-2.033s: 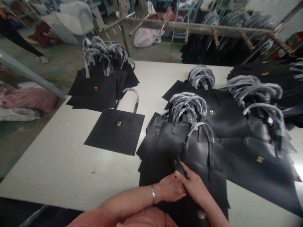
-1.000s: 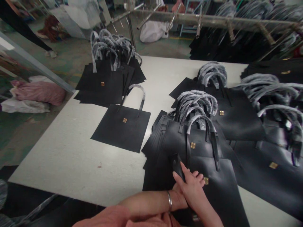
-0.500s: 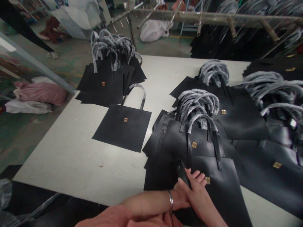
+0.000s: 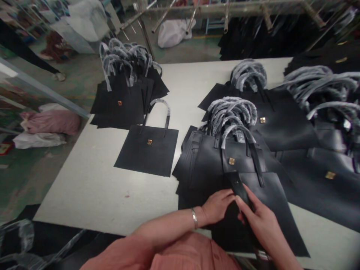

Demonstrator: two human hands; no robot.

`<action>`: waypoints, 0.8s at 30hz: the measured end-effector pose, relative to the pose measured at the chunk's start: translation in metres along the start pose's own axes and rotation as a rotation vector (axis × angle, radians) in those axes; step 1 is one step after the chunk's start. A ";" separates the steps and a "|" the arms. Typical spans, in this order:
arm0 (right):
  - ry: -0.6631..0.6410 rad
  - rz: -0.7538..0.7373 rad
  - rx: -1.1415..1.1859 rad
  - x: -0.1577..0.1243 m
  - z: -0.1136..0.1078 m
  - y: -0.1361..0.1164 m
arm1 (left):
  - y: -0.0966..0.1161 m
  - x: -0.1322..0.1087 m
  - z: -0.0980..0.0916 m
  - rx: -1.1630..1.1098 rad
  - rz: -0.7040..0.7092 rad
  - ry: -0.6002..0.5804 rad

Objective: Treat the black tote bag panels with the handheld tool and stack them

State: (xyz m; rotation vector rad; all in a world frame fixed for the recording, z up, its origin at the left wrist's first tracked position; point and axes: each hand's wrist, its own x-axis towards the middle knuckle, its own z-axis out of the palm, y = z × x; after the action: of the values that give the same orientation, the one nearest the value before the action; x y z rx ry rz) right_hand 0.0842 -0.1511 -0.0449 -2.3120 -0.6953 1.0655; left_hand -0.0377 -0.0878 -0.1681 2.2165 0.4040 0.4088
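Note:
A flat black bag [image 4: 267, 217] lies nearest me on a stack of black handbags [image 4: 213, 161] with gold clasps. My right hand [image 4: 260, 219] is closed around a slim black strap-like piece [image 4: 237, 185] that points up and left over the bag. My left hand [image 4: 216, 206], a metal bracelet on its wrist, rests on the bag beside that piece, fingers curled and touching it near its lower part.
A single flat black bag [image 4: 147, 150] lies on the white table [image 4: 92, 183] to the left. More bag stacks with plastic-wrapped handles sit at the back left [image 4: 123, 90] and right [image 4: 281, 116]. A metal rack [image 4: 225, 9] crosses the back. The table's front edge is near my body.
Both hands shifted right and up on the nearest bag. The black piece in my right hand now sits nearer the gold clasp. My view drifted slightly down and right.

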 end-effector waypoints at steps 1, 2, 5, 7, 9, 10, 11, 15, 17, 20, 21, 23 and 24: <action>-0.040 0.037 0.023 -0.005 -0.001 0.008 | -0.008 -0.002 -0.014 0.021 -0.028 0.045; -0.065 0.065 0.042 -0.010 0.000 0.015 | -0.018 -0.003 -0.030 0.060 -0.069 0.084; -0.117 0.092 0.073 -0.017 0.010 0.024 | -0.048 0.003 -0.075 0.192 -0.156 0.061; -0.133 0.061 0.096 -0.018 0.017 0.024 | -0.062 0.013 -0.096 0.221 -0.149 -0.028; -0.122 -0.006 0.112 -0.019 0.023 0.022 | -0.069 0.023 -0.105 0.210 -0.129 -0.086; -0.110 -0.043 0.118 -0.020 0.024 0.020 | -0.069 0.028 -0.106 0.201 -0.130 -0.095; -0.098 -0.077 0.121 -0.021 0.025 0.019 | -0.067 0.032 -0.105 0.205 -0.154 -0.086; -0.063 -0.135 0.122 -0.026 0.022 0.021 | -0.055 0.039 -0.092 0.384 -0.332 -0.011; -0.024 -0.124 0.139 -0.030 0.018 0.026 | -0.050 0.040 -0.086 0.463 -0.372 -0.028; 0.038 -0.052 0.193 -0.037 0.009 0.040 | -0.045 0.040 -0.079 0.456 -0.389 -0.075; 0.059 -0.017 0.225 -0.040 0.005 0.046 | -0.044 0.039 -0.078 0.447 -0.395 -0.081; 0.108 0.063 0.312 -0.048 -0.004 0.063 | -0.044 0.039 -0.078 0.433 -0.392 -0.079; 0.137 0.112 0.359 -0.052 -0.009 0.074 | -0.044 0.039 -0.078 0.428 -0.388 -0.070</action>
State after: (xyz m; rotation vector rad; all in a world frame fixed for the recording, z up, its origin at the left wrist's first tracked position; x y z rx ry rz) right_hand 0.0794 -0.2410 -0.0576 -2.1045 -0.2952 0.9781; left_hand -0.0419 0.0076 -0.1494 2.4731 0.9345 0.0332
